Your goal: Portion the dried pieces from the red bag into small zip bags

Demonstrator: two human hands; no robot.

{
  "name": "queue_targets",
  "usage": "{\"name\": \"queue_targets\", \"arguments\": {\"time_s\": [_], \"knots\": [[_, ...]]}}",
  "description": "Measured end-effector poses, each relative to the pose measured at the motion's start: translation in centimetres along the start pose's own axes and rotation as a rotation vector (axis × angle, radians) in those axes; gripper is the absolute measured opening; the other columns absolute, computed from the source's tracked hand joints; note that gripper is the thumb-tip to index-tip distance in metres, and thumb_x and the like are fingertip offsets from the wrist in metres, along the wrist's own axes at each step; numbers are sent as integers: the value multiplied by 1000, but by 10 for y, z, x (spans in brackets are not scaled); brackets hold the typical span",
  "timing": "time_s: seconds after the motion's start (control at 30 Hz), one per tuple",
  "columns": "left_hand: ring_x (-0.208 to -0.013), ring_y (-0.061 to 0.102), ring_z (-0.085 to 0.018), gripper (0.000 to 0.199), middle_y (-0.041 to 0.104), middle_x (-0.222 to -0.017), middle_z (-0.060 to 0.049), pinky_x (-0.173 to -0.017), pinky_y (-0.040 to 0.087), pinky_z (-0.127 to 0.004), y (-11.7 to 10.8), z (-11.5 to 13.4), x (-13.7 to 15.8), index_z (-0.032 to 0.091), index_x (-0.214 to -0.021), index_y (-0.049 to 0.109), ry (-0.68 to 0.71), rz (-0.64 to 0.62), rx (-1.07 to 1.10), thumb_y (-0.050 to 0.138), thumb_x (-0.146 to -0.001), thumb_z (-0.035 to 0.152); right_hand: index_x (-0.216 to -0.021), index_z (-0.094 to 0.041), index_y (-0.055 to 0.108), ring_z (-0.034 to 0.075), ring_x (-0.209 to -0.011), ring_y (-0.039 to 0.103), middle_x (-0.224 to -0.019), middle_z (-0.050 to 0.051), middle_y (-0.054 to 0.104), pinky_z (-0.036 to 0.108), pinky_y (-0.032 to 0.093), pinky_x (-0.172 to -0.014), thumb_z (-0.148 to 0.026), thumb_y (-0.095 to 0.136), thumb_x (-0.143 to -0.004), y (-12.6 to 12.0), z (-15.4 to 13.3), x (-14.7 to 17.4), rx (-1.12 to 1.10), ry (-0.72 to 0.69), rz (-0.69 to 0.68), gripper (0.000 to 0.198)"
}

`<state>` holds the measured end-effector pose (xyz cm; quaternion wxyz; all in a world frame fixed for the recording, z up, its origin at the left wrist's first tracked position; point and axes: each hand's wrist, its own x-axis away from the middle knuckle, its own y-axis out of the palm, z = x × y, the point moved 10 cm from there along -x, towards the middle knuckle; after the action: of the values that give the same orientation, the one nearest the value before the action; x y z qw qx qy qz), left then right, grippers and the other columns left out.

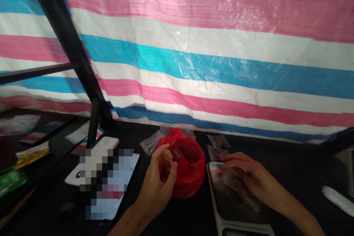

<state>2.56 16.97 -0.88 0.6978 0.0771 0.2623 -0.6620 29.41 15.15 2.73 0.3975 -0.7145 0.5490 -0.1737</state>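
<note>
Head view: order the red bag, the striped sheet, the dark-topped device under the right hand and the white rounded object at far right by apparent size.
1. Striped sheet
2. Dark-topped device, cut off below
3. Red bag, partly hidden
4. White rounded object

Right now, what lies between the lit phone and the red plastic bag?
In the head view, the left hand and its wrist, with a strip of black tabletop showing beside the phone.
</note>
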Motion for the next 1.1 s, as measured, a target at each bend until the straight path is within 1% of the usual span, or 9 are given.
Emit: {"name": "queue_targets", "arguments": {"time_s": [0.1,0.2,0.33,0.43,0.53,0.67,0.8,0.93,1.1], "knots": [[-87,65,-16,35,62,-94,0,-87,55,-33,-8,3,1,26,-130,50,30,79,-39,55,-96,20,-119,-30,74,23,-117,68,-125,8,73,44,54,-102,-17,46,-98,-19,2,5,72,-72,187,38],[-83,66,-16,27,63,-91,-1,-80,56,-30,-12,10,0,24,-121,55,77,111,-73,54,-95,18,-116,-29,73,22,-110,71,-117,6,74,40,58,-97,-20,47,-98,-46,7,15,135,-64,420,34],[-79,66,-15,21,65,-90,0,-74,56,-26,-11,23,-2,25,-110,60,161,101,-134,55,-93,14,-112,-29,72,21,-102,72,-109,5,74,36,59,-91,-22,48,-98,-58,8,21,194,-58,539,29],[-78,65,-14,19,65,-88,0,-74,55,-25,-9,26,-2,25,-105,62,185,92,-152,54,-93,12,-112,-29,72,20,-100,71,-109,4,74,33,59,-87,-22,48,-100,-52,6,19,203,-84,527,28],[-76,65,-14,19,63,-88,1,-72,55,-25,-10,22,-2,25,-107,61,149,98,-136,53,-94,13,-112,-30,72,21,-99,71,-107,4,75,34,59,-86,-26,52,-100,-42,2,16,213,-99,472,24],[-77,64,-15,16,61,-90,0,-72,54,-27,-13,14,-2,24,-106,60,95,98,-100,52,-95,15,-117,-30,71,22,-98,72,-108,3,76,37,58,-88,-31,57,-100,-34,3,16,235,-61,404,22],[-82,63,-16,14,60,-92,-1,-75,53,-28,-19,8,-5,24,-105,59,62,115,-84,53,-96,16,-117,-30,71,23,-99,72,-109,4,77,39,57,-90,-36,57,-99,-37,5,19,277,-22,399,24],[-83,63,-16,14,60,-93,-1,-76,53,-27,-25,7,-7,24,-105,59,63,140,-94,52,-97,15,-114,-30,72,26,-103,72,-109,4,77,42,57,-92,-45,55,-97,-32,15,16,300,92,273,28],[-78,61,-14,16,59,-88,0,-70,52,-25,-22,22,-7,23,-102,59,172,124,-102,51,-96,11,-121,-25,67,30,-105,71,-118,10,73,46,57,-91,-57,48,-95,-27,40,30,290,327,112,46]]}}
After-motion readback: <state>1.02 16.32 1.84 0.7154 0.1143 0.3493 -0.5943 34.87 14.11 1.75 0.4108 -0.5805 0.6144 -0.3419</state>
